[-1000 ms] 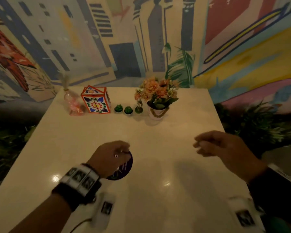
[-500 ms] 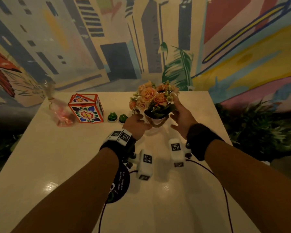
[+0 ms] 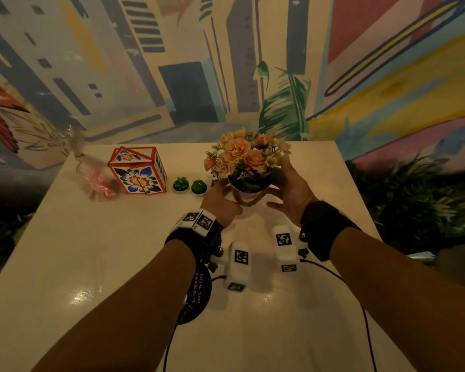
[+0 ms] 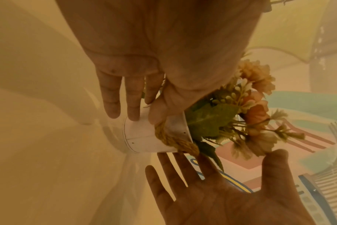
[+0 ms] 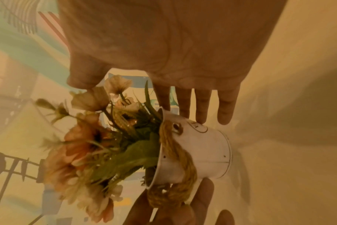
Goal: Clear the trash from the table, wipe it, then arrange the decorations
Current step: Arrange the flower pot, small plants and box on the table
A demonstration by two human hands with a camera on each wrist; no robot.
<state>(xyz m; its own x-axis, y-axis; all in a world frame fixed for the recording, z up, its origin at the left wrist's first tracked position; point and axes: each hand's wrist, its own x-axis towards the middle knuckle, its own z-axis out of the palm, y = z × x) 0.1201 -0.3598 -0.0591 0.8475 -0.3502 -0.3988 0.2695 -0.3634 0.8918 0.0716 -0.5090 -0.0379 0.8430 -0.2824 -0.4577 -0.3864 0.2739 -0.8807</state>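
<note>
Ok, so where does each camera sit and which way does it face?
Head: on the head, facing forward and down at the table and pot; both forearms, left hand and right hand show.
Left wrist: on the left wrist, facing along the palm to the pot; right hand beyond.
Right wrist: mirrored, along the right palm; left hand beyond.
Shared: every view shows the pot between both hands.

bare bench (image 3: 325, 167) lies open right of the flower pot (image 3: 249, 193); on its left two small cacti (image 3: 181, 183) and a painted box (image 3: 137, 171) stand close in a row.
</note>
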